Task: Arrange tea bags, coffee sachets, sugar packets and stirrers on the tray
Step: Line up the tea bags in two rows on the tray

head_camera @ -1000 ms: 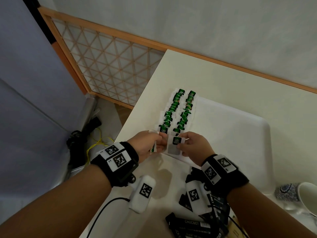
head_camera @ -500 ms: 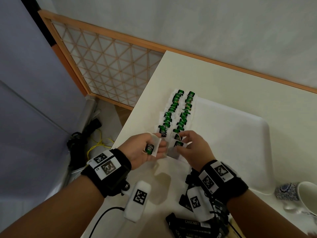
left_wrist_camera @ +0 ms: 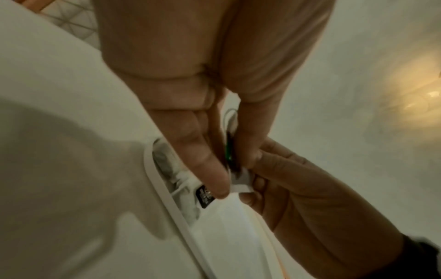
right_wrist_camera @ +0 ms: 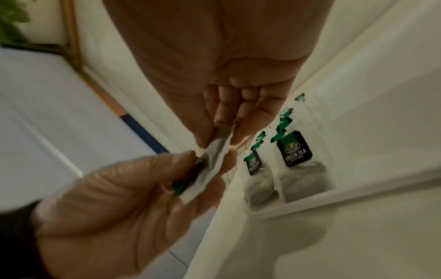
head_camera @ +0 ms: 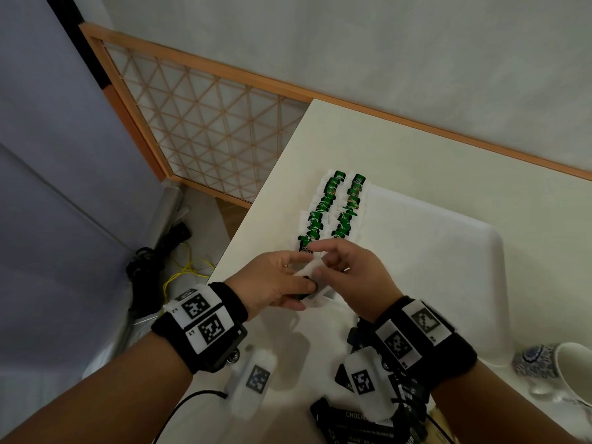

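A white tea bag [head_camera: 308,270] with a green tag hangs over the near left corner of the white tray [head_camera: 448,267]. My left hand [head_camera: 303,277] pinches its tag end [right_wrist_camera: 190,181] between thumb and fingers. My right hand [head_camera: 323,261] pinches the other end [right_wrist_camera: 220,136] with thumb and forefinger. Two rows of green-tagged tea bags [head_camera: 333,213] lie along the tray's left side, just beyond the hands. The nearest ones [right_wrist_camera: 296,151] show against the tray's rim [right_wrist_camera: 310,203]. Black sachets [head_camera: 352,421] lie on the table under my right wrist.
A patterned cup [head_camera: 573,373] stands at the right edge of the table. The table's left edge [head_camera: 256,206] drops to the floor with cables [head_camera: 179,274]. A wooden lattice screen [head_camera: 205,123] stands beyond. The tray's right half is bare.
My right hand has let go of the tea bag it laid at the near end of the right row and has come to pinch the bag in my left hand.
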`<state>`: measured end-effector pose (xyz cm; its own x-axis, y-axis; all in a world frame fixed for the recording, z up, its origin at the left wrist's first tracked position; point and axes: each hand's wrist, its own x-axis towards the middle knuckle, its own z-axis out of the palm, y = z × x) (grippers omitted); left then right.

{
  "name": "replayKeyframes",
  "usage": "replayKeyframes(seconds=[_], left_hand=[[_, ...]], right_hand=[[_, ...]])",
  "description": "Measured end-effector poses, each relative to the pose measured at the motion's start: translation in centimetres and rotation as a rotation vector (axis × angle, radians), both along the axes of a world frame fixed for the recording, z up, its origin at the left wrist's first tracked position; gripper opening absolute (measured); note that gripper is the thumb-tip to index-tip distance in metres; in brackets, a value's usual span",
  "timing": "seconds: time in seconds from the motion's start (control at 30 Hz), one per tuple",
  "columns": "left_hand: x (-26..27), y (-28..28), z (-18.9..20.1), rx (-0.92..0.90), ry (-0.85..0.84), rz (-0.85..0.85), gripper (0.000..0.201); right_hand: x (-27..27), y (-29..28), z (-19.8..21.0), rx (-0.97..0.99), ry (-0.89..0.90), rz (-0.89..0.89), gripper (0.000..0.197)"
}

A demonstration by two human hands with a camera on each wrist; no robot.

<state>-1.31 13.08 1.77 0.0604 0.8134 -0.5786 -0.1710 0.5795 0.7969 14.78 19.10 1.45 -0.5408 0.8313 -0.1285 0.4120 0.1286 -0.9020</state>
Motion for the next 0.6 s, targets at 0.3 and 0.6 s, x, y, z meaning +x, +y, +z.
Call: replayKeyframes(seconds=[0.3, 0.6], left_hand=[[-0.8, 1.4, -1.4, 0.300, 0.440, 0.136, 0.033], [-0.1, 3.6, -2.0, 0.388, 0.775, -0.174, 0.031]], right_hand=[[1.7, -0.7, -1.7, 0.013, -0.247, 0.026, 0.012], [4.1, 0.6, -1.8, 0.000, -0.231, -0.123, 0.016]])
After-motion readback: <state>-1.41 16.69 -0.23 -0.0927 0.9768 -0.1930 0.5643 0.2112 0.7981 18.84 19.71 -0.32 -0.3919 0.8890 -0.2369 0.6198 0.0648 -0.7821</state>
